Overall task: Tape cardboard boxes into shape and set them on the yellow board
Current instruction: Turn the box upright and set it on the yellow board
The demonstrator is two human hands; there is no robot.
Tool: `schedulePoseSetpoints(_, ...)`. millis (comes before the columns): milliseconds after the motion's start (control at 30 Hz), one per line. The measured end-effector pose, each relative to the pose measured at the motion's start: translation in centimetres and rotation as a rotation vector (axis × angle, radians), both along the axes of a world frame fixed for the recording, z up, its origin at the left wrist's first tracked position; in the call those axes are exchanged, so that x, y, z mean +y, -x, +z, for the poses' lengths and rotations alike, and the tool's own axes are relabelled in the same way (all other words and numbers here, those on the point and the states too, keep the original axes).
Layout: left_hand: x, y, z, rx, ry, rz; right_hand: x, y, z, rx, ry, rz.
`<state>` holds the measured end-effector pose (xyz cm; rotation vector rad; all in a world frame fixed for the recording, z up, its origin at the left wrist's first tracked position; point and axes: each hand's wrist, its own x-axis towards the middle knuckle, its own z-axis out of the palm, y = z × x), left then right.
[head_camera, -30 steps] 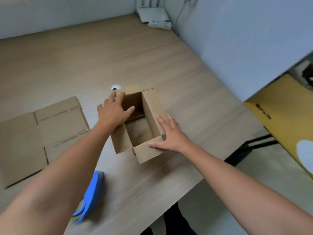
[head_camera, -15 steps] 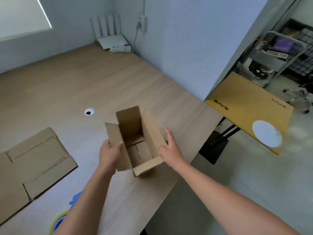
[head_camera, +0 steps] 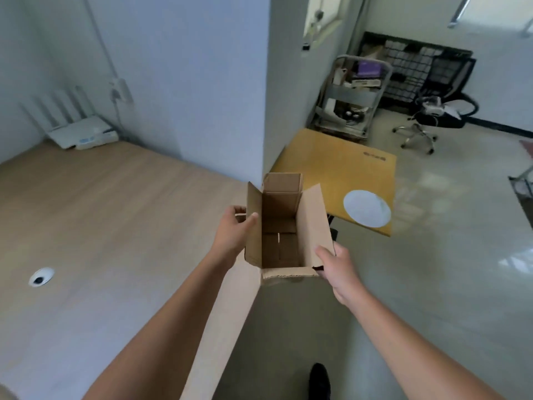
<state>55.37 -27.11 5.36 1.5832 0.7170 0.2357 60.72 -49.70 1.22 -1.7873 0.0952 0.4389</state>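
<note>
Box [head_camera: 284, 226] in mid-air, just past the tabletop [head_camera: 115, 212] edge, open mouth twd camera, top flaps standing up, bottom flaps folded shut inside. Gripped from both sides. Left hand [head_camera: 233, 229] clamped on the left wall, thumb on the flap's near face, fingers [head_camera: 240, 211] curled round the outer face. Right hand [head_camera: 336, 267] pinching the near right corner, thumb over the rim, other fingers hidden behind the wall. Neither hand loose.

Key relation: yellow board [head_camera: 331, 168] ahead and to the right of the box, looking lower, its near-left part hidden behind the far flaps. Long axis of the box, mouth to base, tilted away from the body, base end aimed roughly at the board. Right hand the nearer one to the board, left hand on the tabletop side. White round patch [head_camera: 367, 208] on the board's near right part, just right of the right flap in view, bare yellow beyond it.

Next move, as a guess: carry fwd and right, lower, set base down on bare yellow. Prob no big turn needed, just levelling so the base lands flat. Tape on the bottom seam: can't tell from this angle.
</note>
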Motion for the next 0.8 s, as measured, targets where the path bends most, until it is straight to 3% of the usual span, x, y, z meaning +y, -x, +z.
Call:
schedulePoseSetpoints(400, -10.1, -21.9, 1.4, 0.027, -0.602, -0.123, -8.9, -22.4, 2.4, -0.057, -0.165, -0.182)
schedulePoseSetpoints(800, -1.8, -43.9, -3.3, 0.082, -1.116, -0.285, 2.2, -47.8, -1.3, 0.06, -0.135, -0.218)
